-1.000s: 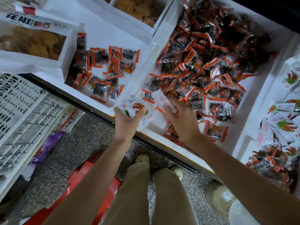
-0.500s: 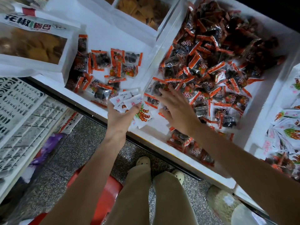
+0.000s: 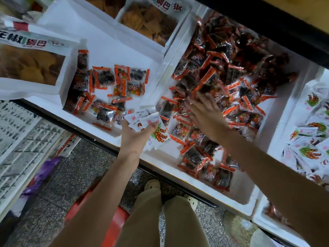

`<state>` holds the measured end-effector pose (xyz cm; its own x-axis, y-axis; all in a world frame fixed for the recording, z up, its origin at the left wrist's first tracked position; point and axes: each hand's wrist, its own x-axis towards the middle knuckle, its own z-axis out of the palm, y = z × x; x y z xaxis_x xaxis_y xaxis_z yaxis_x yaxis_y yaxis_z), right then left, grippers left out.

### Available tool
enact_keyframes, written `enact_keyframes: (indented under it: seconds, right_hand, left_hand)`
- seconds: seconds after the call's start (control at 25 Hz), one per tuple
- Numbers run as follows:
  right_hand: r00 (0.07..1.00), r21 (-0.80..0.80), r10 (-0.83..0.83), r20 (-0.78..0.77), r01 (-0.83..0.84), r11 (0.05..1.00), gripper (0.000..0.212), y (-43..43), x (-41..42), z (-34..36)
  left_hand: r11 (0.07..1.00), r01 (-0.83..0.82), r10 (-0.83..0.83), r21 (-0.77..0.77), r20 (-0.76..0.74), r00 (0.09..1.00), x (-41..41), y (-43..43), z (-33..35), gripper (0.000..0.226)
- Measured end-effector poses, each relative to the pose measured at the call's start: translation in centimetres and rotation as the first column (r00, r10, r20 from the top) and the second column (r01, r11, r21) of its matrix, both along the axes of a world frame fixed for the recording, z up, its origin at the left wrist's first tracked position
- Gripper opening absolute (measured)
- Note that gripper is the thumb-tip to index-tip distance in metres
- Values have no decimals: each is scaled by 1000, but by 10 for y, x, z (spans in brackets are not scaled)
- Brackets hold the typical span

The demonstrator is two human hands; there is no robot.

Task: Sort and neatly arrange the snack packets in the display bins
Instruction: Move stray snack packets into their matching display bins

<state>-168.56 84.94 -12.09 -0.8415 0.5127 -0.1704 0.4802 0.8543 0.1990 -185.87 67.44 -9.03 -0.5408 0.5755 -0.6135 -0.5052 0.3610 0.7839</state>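
Reaching deeper than half a second ago, the right hand now hangs over the red packets heaped in the middle bin. Its fingers are straight, spread and blurred, holding nothing I can see, and it is likely sweeping for more strays. The left hand has kept its place at that bin's front rim, thumb and fingers curled round a fan of white packets. These look like strays held as one stack so the other hand stays free. They probably belong with the white pile in the right bin. A few red ones lie loose in the left bin, beside a large bag.
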Motion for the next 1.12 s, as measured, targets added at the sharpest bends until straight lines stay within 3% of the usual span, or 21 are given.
enact_keyframes:
  seconds: [0.08, 0.24, 0.32, 0.36, 0.4, 0.44, 0.48, 0.56, 0.64, 0.72, 0.84, 1.0, 1.12]
  right_hand:
    - [1000, -79, -12, -2, 12, 997, 54, -28, 5, -11]
    - [994, -292, 18, 104, 13, 956, 58, -68, 20, -16]
    - [1000, -406, -4, 19, 11, 914, 59, -75, 28, -1]
    - [986, -470, -129, -105, 65, 880, 54, -79, 32, 10]
    - [913, -561, -323, -248, 137, 817, 45, -85, 35, 26]
    - [782, -685, -531, -325, 193, 703, 38, -90, 38, 43]
    - [658, -804, -681, -321, 190, 563, 33, -97, 42, 59]
    - [510, -960, -838, -192, 82, 269, 29, -112, 56, 84]
    - [402, -989, -911, -94, 66, 131, 33, -119, 80, 87]
    - [188, -996, -982, -31, 76, 46, 30, -114, 113, 85]
    - [-126, -998, -990, 59, 21, -62, 14, -105, 182, 83]
    - [-269, -959, -963, -28, 278, -50, 14, -84, 275, 74]
    - [-288, -902, -955, -71, 427, -62, 27, -44, 323, 68]
  left_hand:
    - [1000, 24, -24, 11, -4, 1000, 5, 5, 0, 104]
    - [996, 77, -77, -49, 6, 997, 13, 12, 5, 124]
    - [994, 107, -107, -38, 0, 994, 21, 13, 11, 121]
    - [991, 133, -133, -33, 2, 991, 27, 13, 13, 116]
    - [985, 174, -174, -23, -13, 985, 34, 14, 19, 108]
    - [976, 217, -217, -5, -31, 976, 43, 16, 23, 95]
    - [961, 276, -276, 1, -65, 959, 55, 19, 30, 77]
    - [915, 402, -389, 39, -185, 903, 84, 27, 35, 57]
    - [865, 498, -466, 64, -265, 844, 116, 35, 39, 41]
    - [799, 597, -556, 72, -290, 779, 150, 43, 41, 33]
    - [722, 692, -680, 22, -163, 715, 199, 57, 42, 40]
    - [664, 746, -721, -52, -308, 620, 264, 94, 32, 69]
    - [658, 747, -722, -96, -361, 590, 319, 141, 34, 70]
